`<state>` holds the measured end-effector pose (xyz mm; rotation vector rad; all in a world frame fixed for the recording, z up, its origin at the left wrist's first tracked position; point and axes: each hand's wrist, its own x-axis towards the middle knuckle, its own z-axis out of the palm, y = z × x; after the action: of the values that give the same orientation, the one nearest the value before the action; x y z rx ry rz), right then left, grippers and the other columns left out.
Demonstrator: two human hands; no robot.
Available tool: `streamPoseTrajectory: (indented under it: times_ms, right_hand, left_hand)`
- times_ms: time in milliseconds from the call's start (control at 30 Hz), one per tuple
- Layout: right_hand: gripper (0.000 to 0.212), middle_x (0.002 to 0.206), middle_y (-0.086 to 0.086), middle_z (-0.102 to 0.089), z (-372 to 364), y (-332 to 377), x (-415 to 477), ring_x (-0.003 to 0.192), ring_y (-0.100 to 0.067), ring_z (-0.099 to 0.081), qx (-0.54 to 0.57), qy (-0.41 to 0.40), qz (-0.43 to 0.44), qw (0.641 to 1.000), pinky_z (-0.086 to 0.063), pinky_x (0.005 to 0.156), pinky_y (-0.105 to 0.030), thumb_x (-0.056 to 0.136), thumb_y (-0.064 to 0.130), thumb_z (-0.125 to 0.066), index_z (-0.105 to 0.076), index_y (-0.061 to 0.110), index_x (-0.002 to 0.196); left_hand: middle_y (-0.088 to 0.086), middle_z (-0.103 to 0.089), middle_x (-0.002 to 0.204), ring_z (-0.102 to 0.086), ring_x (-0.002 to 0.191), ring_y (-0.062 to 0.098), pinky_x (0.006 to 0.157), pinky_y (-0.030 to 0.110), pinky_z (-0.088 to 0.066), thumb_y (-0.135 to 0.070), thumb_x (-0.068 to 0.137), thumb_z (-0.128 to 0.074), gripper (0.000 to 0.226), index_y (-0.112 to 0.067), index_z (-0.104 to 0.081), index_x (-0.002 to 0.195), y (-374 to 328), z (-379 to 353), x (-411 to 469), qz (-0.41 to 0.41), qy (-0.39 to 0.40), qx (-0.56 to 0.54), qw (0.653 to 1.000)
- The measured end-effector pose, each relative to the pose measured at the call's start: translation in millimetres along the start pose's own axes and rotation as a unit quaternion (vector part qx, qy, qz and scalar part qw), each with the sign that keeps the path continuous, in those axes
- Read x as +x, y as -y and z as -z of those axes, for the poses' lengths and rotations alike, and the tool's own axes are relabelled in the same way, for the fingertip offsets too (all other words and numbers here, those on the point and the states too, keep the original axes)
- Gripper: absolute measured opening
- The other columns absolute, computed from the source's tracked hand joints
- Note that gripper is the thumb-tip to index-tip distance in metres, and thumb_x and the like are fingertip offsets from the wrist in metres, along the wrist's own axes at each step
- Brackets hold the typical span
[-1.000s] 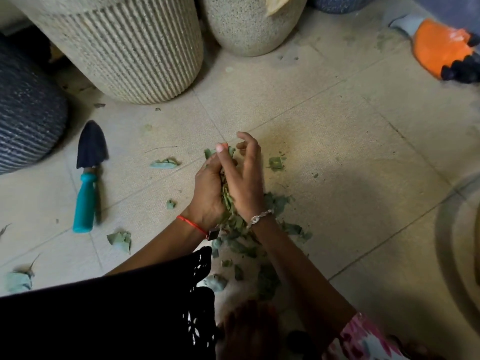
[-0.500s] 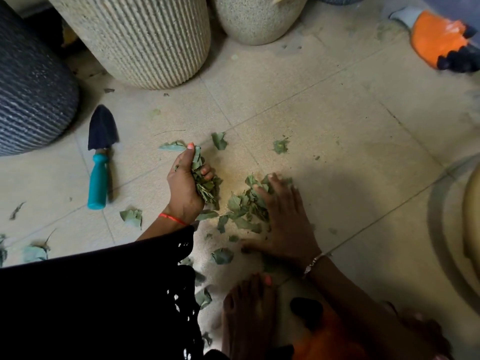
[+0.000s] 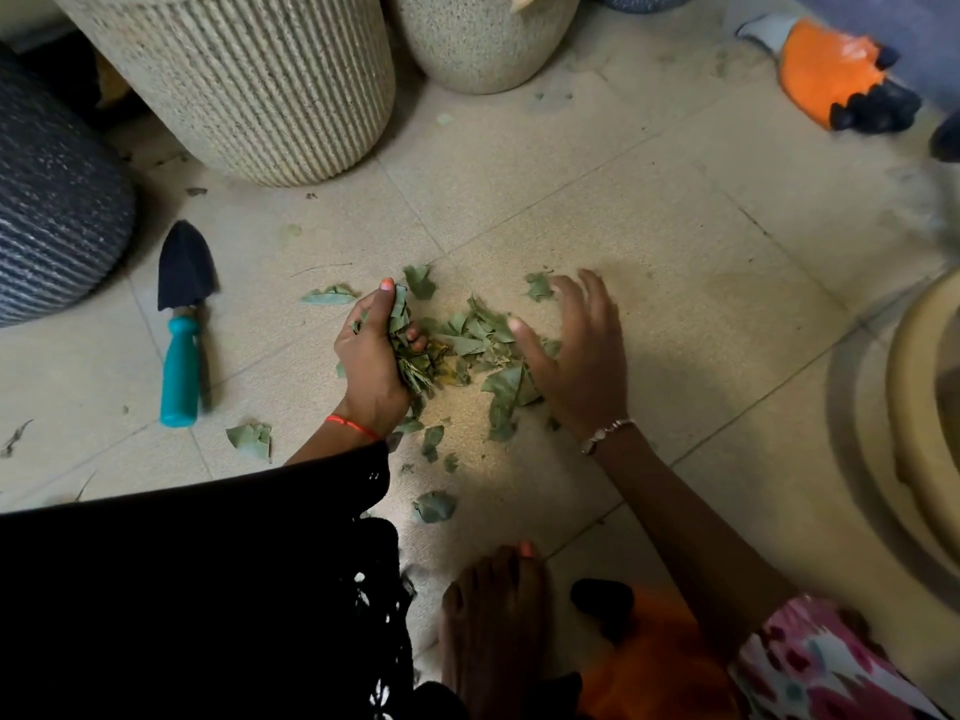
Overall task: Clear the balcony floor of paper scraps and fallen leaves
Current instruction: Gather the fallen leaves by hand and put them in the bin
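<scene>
Three pots are seen along the upper edge, and all are cut off above their rims, so what they contain cannot be told: a ribbed beige planter point(image 3: 249, 85), a speckled planter point(image 3: 488, 39) just beside it, and a dark ribbed pot point(image 3: 52, 215) at the left. A round beige tub point(image 3: 919, 407) is cropped by the right edge, and its inside is too blurred to be read. The fallen leaves point(image 3: 478, 345) are heaped on the tiled floor point(image 3: 649, 226) between the two hands. A bunch of them is clamped in the left hand point(image 3: 371, 366), with fingers and thumb curled round it. The right hand point(image 3: 576, 356) is held over the heap's right side with fingers spread and only slightly bent, nothing being gripped; whether the leaves are touched by the palm cannot be made out. Single leaves are scattered nearby, one point(image 3: 327, 296) beyond the left hand, one point(image 3: 252, 439) beside the left wrist, one point(image 3: 434, 506) nearer the bare foot point(image 3: 493, 615). A trowel point(image 3: 182, 324) with a teal handle is laid flat to the left, well apart from the heap. An orange glove point(image 3: 831, 75) is seen at the upper right. The lower left is hidden by black cloth point(image 3: 208, 589).
</scene>
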<state>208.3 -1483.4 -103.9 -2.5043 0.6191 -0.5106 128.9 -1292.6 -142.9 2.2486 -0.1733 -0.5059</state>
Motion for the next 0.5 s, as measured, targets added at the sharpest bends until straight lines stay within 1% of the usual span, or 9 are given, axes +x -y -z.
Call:
streamPoseTrajectory:
  times_ms: [100,133,167,200,233,267,333,400,500]
  right_hand:
    - [0.081,0.145,-0.020,-0.034,11,-20,-30,0.136,-0.033,-0.030,-0.032,-0.006,-0.075,0.997,-0.024,0.112,-0.052,0.082,0.066,-0.036,-0.038,0.006,0.137]
    - [0.088,0.149,-0.020,-0.029,12,-22,-41,0.141,-0.031,-0.021,-0.046,0.011,-0.093,0.995,-0.014,0.116,-0.049,0.080,0.070,-0.033,-0.031,0.007,0.141]
    - [0.094,0.152,-0.019,-0.022,10,-22,-51,0.143,-0.030,-0.014,-0.065,0.030,-0.099,0.993,-0.007,0.117,-0.047,0.080,0.074,-0.029,-0.024,0.006,0.144]
    - [0.097,0.154,-0.018,-0.017,6,-20,-57,0.144,-0.028,-0.009,-0.086,0.045,-0.093,0.991,-0.003,0.117,-0.045,0.079,0.076,-0.025,-0.019,0.006,0.146]
    - [0.097,0.155,-0.017,-0.012,1,-15,-61,0.145,-0.027,-0.006,-0.101,0.055,-0.082,0.990,0.000,0.117,-0.044,0.080,0.076,-0.020,-0.015,0.006,0.147]
    - [0.097,0.156,-0.016,-0.010,-5,-9,-61,0.145,-0.026,-0.005,-0.106,0.063,-0.070,0.990,0.001,0.117,-0.043,0.081,0.076,-0.016,-0.013,0.006,0.147]
    - [0.094,0.156,-0.015,-0.011,-14,5,-48,0.145,-0.025,-0.007,-0.085,0.081,-0.047,0.992,-0.002,0.117,-0.043,0.083,0.073,-0.016,-0.014,0.005,0.147]
    - [0.088,0.153,-0.017,-0.019,-21,14,-26,0.143,-0.026,-0.017,-0.052,0.076,-0.024,0.995,-0.012,0.117,-0.044,0.086,0.067,-0.024,-0.021,0.003,0.146]
    - [0.078,0.150,-0.019,-0.027,-25,8,11,0.140,-0.030,-0.026,-0.064,0.007,-0.035,0.997,-0.016,0.113,-0.047,0.087,0.060,-0.030,-0.033,0.005,0.142]
  left_hand:
    - [0.003,-0.065,0.069,-0.058,0.051,0.024,0.043,0.032,-0.045,-0.029,0.068,-0.055,0.040,-0.012,-0.047,0.103,-13,3,12,-0.029,-0.024,-0.090,0.995]
    - [0.003,-0.065,0.066,-0.057,0.049,0.023,0.043,0.030,-0.045,-0.025,0.077,-0.054,0.028,-0.014,-0.049,0.102,-31,23,43,-0.022,-0.064,-0.160,0.985]
    - [0.002,-0.063,0.062,-0.054,0.046,0.020,0.043,0.026,-0.044,-0.020,0.090,-0.050,0.009,-0.016,-0.057,0.094,-53,42,79,-0.005,-0.027,-0.304,0.952]
    - [0.001,-0.060,0.059,-0.051,0.045,0.017,0.043,0.023,-0.044,-0.018,0.094,-0.054,0.018,-0.020,-0.064,0.078,-75,54,111,-0.022,-0.070,-0.384,0.921]
    - [0.001,-0.057,0.058,-0.049,0.045,0.015,0.044,0.021,-0.043,-0.016,0.092,-0.060,0.030,-0.022,-0.065,0.063,-82,58,134,0.023,-0.142,-0.490,0.860]
    - [0.003,-0.056,0.060,-0.048,0.045,0.014,0.045,0.021,-0.042,-0.015,0.089,-0.064,0.034,-0.022,-0.064,0.056,-79,63,143,0.053,-0.136,-0.549,0.823]
    - [0.005,-0.054,0.062,-0.048,0.046,0.013,0.045,0.021,-0.042,-0.015,0.087,-0.066,0.031,-0.020,-0.063,0.057,-86,67,154,0.066,-0.142,-0.533,0.831]
    - [0.007,-0.056,0.064,-0.050,0.045,0.013,0.045,0.020,-0.043,-0.014,0.087,-0.066,0.029,-0.018,-0.062,0.058,-81,62,149,0.060,-0.145,-0.553,0.819]
    - [0.006,-0.059,0.064,-0.053,0.045,0.013,0.045,0.019,-0.044,-0.013,0.087,-0.065,0.030,-0.018,-0.063,0.058,-78,63,150,0.069,-0.135,-0.567,0.810]
